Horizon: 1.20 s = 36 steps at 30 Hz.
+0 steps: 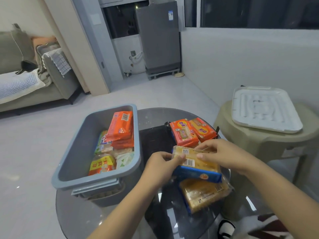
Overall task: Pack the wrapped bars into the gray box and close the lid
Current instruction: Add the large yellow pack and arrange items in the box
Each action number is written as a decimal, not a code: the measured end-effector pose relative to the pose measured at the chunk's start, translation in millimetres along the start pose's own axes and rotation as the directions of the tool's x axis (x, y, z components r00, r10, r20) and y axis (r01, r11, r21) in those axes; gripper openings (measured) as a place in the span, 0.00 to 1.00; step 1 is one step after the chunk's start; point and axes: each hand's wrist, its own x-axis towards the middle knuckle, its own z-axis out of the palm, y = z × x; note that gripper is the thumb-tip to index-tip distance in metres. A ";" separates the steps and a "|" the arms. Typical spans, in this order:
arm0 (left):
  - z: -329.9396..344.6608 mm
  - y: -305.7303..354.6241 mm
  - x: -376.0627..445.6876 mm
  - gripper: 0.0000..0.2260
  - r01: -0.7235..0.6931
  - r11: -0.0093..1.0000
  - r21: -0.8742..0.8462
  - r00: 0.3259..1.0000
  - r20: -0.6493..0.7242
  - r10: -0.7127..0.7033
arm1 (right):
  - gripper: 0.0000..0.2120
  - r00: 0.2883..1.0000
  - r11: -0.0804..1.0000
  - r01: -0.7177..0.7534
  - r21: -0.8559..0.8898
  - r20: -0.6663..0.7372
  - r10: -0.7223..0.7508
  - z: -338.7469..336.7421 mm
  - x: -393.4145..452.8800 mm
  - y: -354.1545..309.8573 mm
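I am holding one wrapped bar, the yellow bar (193, 160), with both hands, just to the right of the gray box (81, 140). My left hand (159, 167) is pinching its left end, with the thumb on top and the other fingers underneath. My right hand (222, 152) is gripping its far right side, fingers curled over the top edge. I am using two hands because the pack is wide and the wrapper looks slippery.

The yellow bar is up off the round glass bench (151, 116), and it is sitting over another yellow pack (203, 194) that is lying nearer to me. Two orange bars (191, 131) are lying side by side on the far side of my hands, waiting for their turn.

The gray box is open and sitting on the left part of the bench. Bars are already filling its right half, some orange ones stacked at the far end and a yellow and red one at the near end. The left half looks bare, so I think this bar should go there.

The white lid (264, 109) is resting flat on a beige stool (269, 144) off to the right, well apart from the box. It is parked there so the box stays open while I am packing. I think four bars are left outside, so the lid comes last.
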 end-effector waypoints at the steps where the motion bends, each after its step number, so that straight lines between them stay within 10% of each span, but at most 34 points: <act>1: 1.2 0.2 -4.5 0.15 -0.004 1.000 0.003 1.000 0.009 0.004 | 0.07 1.000 1.000 0.008 0.030 -0.019 -0.008 -3.1 -3.7 -0.5; 21: 36.0 -23.9 -51.4 0.16 0.133 0.991 0.019 0.991 -0.025 -0.132 | 0.17 0.995 0.996 0.009 -0.087 -0.096 -0.018 9.4 -21.2 24.3; 27: 42.4 -29.0 -55.0 0.24 0.338 0.900 -0.274 0.940 0.138 -0.311 | 0.23 0.966 0.958 -0.256 -0.129 0.006 0.259 4.1 -27.4 27.1; 36: 53.9 -12.7 -59.1 0.13 0.296 0.848 -0.440 0.955 0.124 -0.269 | 0.12 0.969 0.957 -0.243 0.158 -0.001 0.246 9.8 -38.8 35.5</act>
